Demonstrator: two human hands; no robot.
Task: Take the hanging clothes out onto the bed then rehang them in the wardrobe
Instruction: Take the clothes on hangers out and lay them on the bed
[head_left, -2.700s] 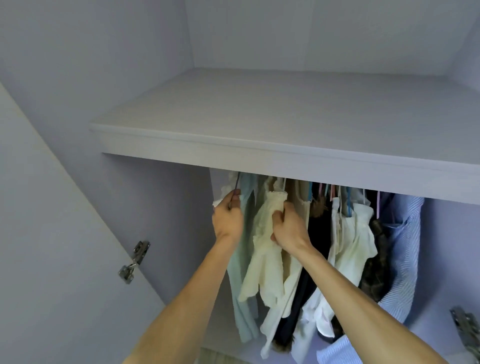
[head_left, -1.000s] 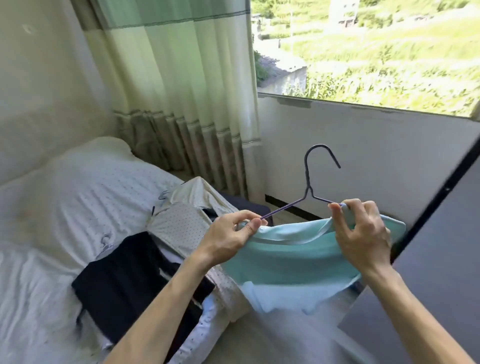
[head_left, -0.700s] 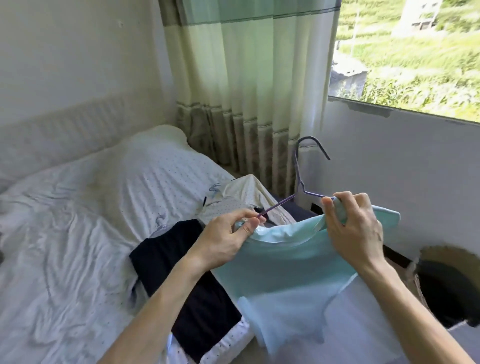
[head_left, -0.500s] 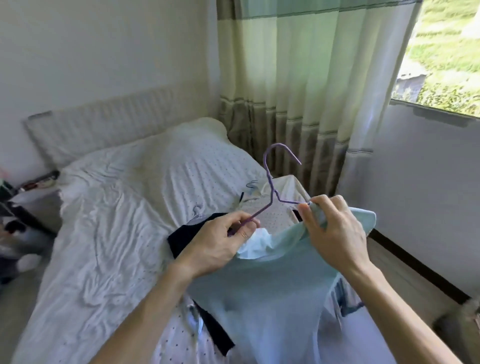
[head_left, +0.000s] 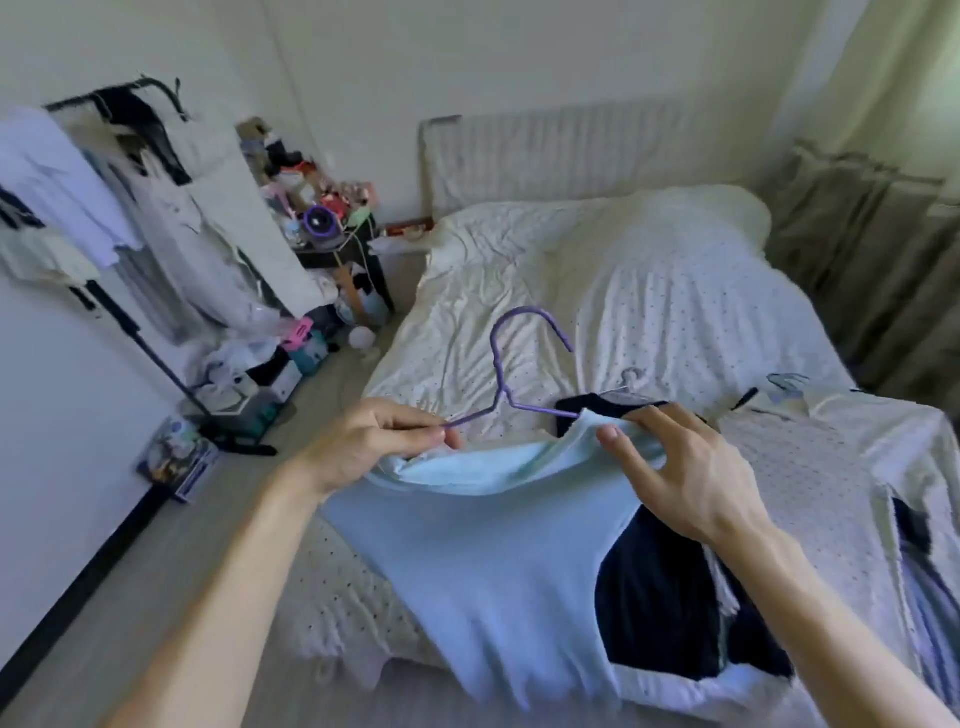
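A pale blue top hangs on a thin purple wire hanger above the foot of the bed. My left hand pinches the hanger's left arm together with the top's shoulder. My right hand holds the top's right shoulder, thumb on top of the cloth and fingers behind it. Under the top lie a dark navy garment and a white dotted garment, both flat on the bed with their hangers.
A clothes rack full of garments stands at the left wall. A cluttered bedside table and loose items on the floor sit between rack and bed. Curtains hang at the right.
I took the blue top out of the wardrobe and turned toward the bed. The view has swung left, and the top now hangs lower over the garments on the bed.
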